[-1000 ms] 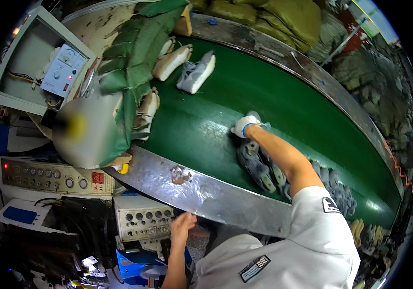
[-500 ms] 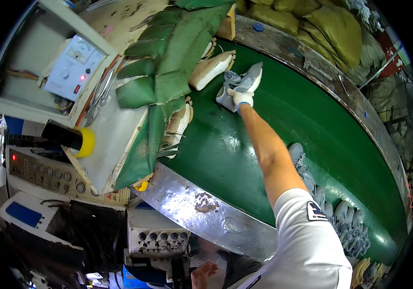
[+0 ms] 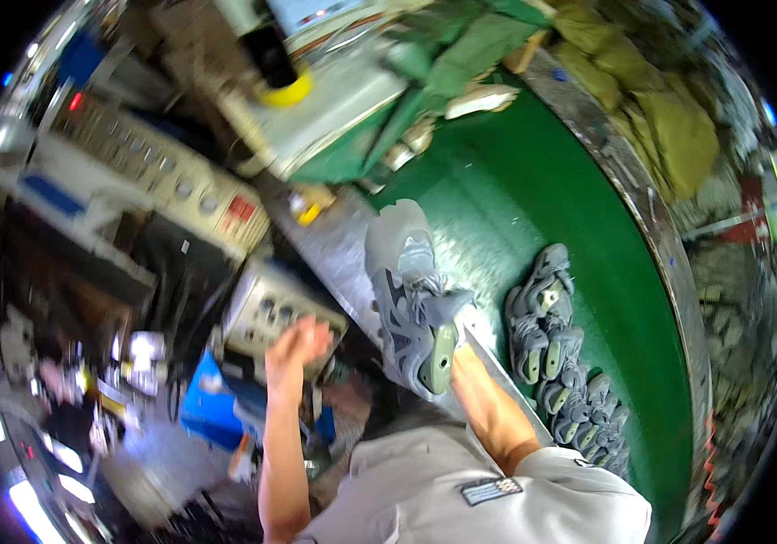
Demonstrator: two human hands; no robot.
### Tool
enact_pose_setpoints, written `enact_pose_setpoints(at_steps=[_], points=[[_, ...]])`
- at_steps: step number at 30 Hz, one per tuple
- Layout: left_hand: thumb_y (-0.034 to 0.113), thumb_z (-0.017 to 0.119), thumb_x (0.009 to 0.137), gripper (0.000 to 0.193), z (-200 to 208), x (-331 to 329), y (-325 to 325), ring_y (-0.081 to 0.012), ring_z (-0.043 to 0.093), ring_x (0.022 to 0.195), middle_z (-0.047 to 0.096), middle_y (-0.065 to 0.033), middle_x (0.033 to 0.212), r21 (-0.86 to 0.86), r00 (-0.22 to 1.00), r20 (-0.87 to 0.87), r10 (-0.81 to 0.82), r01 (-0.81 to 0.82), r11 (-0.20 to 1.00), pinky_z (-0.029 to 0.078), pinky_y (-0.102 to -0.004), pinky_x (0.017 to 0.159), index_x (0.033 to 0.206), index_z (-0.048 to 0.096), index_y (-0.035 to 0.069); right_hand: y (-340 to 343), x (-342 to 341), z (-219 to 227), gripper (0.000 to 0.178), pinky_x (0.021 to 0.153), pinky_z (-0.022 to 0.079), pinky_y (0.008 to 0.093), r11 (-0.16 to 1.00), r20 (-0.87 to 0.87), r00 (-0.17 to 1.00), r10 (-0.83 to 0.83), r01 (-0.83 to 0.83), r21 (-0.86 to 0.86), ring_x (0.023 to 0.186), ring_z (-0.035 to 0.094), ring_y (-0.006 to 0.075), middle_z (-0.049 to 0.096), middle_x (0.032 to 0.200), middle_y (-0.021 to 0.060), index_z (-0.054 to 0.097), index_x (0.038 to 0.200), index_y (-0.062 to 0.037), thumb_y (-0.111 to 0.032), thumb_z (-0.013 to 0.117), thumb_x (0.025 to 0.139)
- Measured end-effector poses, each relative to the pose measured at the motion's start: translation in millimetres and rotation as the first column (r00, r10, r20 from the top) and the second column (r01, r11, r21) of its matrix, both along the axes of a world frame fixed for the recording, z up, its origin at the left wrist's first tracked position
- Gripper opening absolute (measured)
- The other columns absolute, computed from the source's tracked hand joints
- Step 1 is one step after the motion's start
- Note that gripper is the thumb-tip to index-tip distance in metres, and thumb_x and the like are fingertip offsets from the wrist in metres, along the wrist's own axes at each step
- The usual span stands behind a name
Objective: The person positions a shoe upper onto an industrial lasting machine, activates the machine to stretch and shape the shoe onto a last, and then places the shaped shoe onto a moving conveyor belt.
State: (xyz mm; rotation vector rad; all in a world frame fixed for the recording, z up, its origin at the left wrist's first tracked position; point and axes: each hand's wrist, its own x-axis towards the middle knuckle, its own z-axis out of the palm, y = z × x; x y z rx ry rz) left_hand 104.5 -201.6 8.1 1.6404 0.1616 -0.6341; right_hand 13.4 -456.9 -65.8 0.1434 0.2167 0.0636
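Close in front of me, a grey lace-up shoe point(image 3: 395, 313) is held up, toe pointing away. A pale green block with a hole point(image 3: 441, 361), like a shoe last, fills its heel opening. My right hand point(image 3: 470, 325), in a white glove, is closed on the shoe's side; the shoe hides most of its fingers. My bare left hand point(image 3: 300, 344) hangs to the left of the shoe with fingers stretched and slightly blurred, holding nothing. On the green conveyor belt point(image 3: 461, 186) to the right stand several similar grey shoes point(image 3: 542, 317) in a row.
Beige shoe parts point(image 3: 481, 100) lie at the belt's far end, under green flaps point(image 3: 488, 54). A metal edge point(image 3: 334, 254) borders the belt's left side. Control boxes with knobs point(image 3: 161, 172) stand left, and olive sacks point(image 3: 660, 136) lie beyond the right rim.
My right hand has brought the grey shoe from the far end of the belt back toward me. My left hand has risen into fuller view. The head view has turned.
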Motion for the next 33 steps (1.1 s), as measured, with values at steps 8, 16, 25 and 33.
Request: enact_pose_setpoints(at_steps=[8, 16, 25, 33], points=[[0.024, 0.068, 0.096, 0.034, 32.8, 10.8, 155.4, -0.0174, 0.067, 0.089, 0.07, -0.0084, 0.099, -0.197, 0.99, -0.013, 0.137, -0.137, 0.971, 0.057, -0.0334, 0.079, 0.111, 0.068, -0.007, 181.6, 32.8, 34.8, 0.042, 0.09, 0.056, 0.0388, 0.701, -0.217, 0.875, 0.432, -0.477, -0.53, 0.1, 0.067, 0.0237, 0.069, 0.113, 0.0141, 0.06, 0.128, -0.0007, -0.027, 0.065, 0.097], [0.004, 0.075, 0.085, 0.018, 29.9, -28.0, 302.8, -0.0184, 0.071, 0.073, 0.073, -0.0108, 0.088, -0.23, 0.756, -0.006, 0.655, -0.638, 0.735, 0.061, -0.0318, 0.073, 0.1, 0.07, -0.005, 321.5, 62.0, 58.8, 0.028, 0.082, 0.054, 0.0291, 0.558, -0.219, 0.832, 0.509, -0.513, -0.653, 0.091, 0.067, 0.0149, 0.069, 0.1, 0.004, 0.066, 0.114, -0.003, -0.025, 0.066, 0.097], [-0.011, 0.067, 0.083, 0.044, 44.4, -18.9, 380.0, -0.0271, 0.071, 0.1, 0.067, -0.0226, 0.116, -0.43, 0.497, 0.081, 0.864, -0.764, 0.48, 0.062, -0.0357, 0.086, 0.126, 0.058, -0.013, 432.5, 125.7, 50.2, 0.032, 0.09, 0.055, 0.0265, 0.629, -0.102, 0.817, 0.568, -0.511, -0.586, 0.101, 0.066, 0.0131, 0.067, 0.115, 0.004, 0.061, 0.126, -0.0004, -0.015, 0.064, 0.098], [0.014, 0.065, 0.094, 0.049, 8.1, -7.3, 371.9, -0.0203, 0.068, 0.101, 0.067, -0.0172, 0.121, -0.385, 0.566, 0.153, 0.81, -0.721, 0.577, 0.056, -0.031, 0.088, 0.137, 0.054, -0.006, 471.9, 154.2, 67.9, 0.025, 0.08, 0.051, 0.0279, 0.469, -0.133, 0.897, 0.422, -0.342, -0.814, 0.088, 0.062, 0.0109, 0.071, 0.097, 0.0026, 0.073, 0.11, -0.0018, -0.021, 0.07, 0.094]])
